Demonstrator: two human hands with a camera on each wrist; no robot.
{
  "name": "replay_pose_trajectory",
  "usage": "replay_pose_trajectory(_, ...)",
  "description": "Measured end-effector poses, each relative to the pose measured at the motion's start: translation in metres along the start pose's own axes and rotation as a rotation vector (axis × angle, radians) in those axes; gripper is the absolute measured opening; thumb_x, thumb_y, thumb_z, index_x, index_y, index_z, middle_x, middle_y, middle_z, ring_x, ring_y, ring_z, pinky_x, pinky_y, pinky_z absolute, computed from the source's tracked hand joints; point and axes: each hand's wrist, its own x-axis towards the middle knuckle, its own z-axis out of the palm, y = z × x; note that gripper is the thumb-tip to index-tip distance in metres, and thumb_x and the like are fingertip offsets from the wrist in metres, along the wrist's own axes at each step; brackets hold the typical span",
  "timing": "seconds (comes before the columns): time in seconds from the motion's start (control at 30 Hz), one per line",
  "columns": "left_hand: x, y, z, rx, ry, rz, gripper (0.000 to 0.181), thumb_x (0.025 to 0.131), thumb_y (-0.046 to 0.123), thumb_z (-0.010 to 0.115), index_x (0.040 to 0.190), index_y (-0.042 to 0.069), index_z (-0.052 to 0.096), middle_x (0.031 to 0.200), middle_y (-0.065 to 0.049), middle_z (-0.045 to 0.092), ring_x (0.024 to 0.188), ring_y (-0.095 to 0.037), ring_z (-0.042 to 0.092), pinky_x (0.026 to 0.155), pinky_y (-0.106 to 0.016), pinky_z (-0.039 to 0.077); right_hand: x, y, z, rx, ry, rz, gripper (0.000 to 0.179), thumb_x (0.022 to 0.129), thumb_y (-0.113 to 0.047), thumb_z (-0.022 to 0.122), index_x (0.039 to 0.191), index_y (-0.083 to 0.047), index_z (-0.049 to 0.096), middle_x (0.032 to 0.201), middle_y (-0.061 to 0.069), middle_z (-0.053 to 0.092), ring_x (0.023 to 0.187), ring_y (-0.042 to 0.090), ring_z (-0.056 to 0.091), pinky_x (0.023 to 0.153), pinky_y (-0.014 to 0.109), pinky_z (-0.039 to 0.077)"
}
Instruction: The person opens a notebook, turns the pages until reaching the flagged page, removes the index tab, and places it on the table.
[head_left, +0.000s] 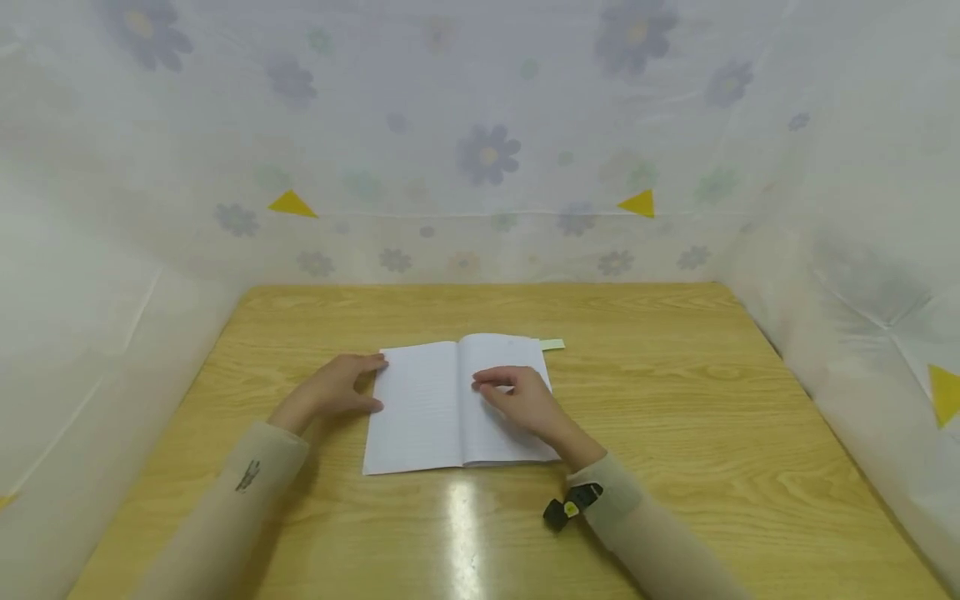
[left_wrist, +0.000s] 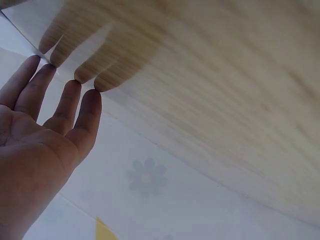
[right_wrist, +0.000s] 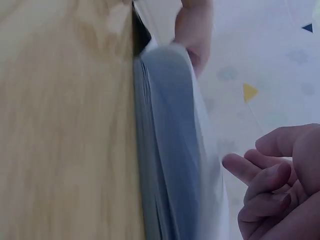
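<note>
An open notebook (head_left: 416,408) with lined white pages lies on the wooden table. At its left edge is my left hand (head_left: 330,387), thumb and fingertips right by the margin of the left page. The left wrist view shows the fingers of this hand (left_wrist: 45,125) extended and apart, tips meeting the glossy tabletop. Over the right page hovers my right hand (head_left: 525,404), with loosely bent fingers and nothing between them. Seen edge-on in the right wrist view, the pages (right_wrist: 170,125) bulge upward beside the bent fingers (right_wrist: 267,180).
A pale green strip (head_left: 552,344) sticks out from the notebook's upper right side. Flower-patterned white sheeting (head_left: 487,242) encloses the table (head_left: 675,358) at the back and both sides. A small black device (head_left: 572,506) is strapped to the right sleeve.
</note>
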Motion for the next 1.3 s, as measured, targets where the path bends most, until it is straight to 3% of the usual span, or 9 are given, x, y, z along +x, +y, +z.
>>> replay_pose_trajectory(0.17,0.0,-0.003,0.001,0.025,0.011,0.018,0.074,0.084,0.02,0.081,0.144,-0.004,0.045,0.15,-0.021,0.042,0.137,-0.043,0.036,0.112,-0.055,0.029,-0.006,0.011,-0.028,-0.009,0.101,0.031,0.025,0.096,-0.012,0.064,0.119,-0.003,0.071,0.111,0.004,0.073,0.108,0.02,0.064,0.082,0.035,0.053)
replay_pose_trajectory(0.47,-0.001,0.0,0.002,0.049,0.015,0.012,0.075,0.084,0.024,0.08,0.145,-0.002,0.045,0.151,-0.019,0.041,0.137,-0.044,0.036,0.112,-0.056,0.028,-0.013,0.027,-0.052,-0.01,0.124,0.075,0.031,0.097,-0.015,0.065,0.125,-0.003,0.067,0.116,0.005,0.071,0.118,0.024,0.059,0.09,0.047,0.05)
replay_pose_trajectory(0.9,-0.003,0.003,0.005,0.067,0.039,-0.011,0.076,0.084,0.025,0.081,0.146,0.0,0.045,0.151,-0.017,0.042,0.137,-0.044,0.035,0.112,-0.058,0.028,-0.016,0.033,-0.061,0.046,0.103,0.158,0.051,0.093,-0.025,0.072,0.138,-0.007,0.057,0.137,0.006,0.059,0.131,0.024,0.048,0.095,0.045,0.051)
replay_pose_trajectory(1.1,-0.004,0.004,0.006,0.073,0.037,-0.021,0.076,0.085,0.026,0.08,0.147,0.001,0.044,0.152,-0.016,0.041,0.137,-0.045,0.035,0.111,-0.059,0.028,-0.015,0.036,-0.062,0.028,0.086,0.177,0.062,0.089,-0.026,0.076,0.142,-0.005,0.052,0.148,0.01,0.048,0.142,0.028,0.033,0.106,0.05,0.04)
replay_pose_trajectory(1.3,-0.003,0.003,0.007,0.091,0.038,-0.03,0.077,0.085,0.027,0.08,0.148,0.003,0.044,0.151,-0.017,0.041,0.137,-0.045,0.034,0.11,-0.06,0.028,-0.012,0.046,-0.061,-0.093,0.031,0.142,0.075,0.086,-0.035,0.078,0.147,-0.006,0.046,0.153,0.009,0.041,0.144,0.031,0.028,0.113,0.052,0.028)
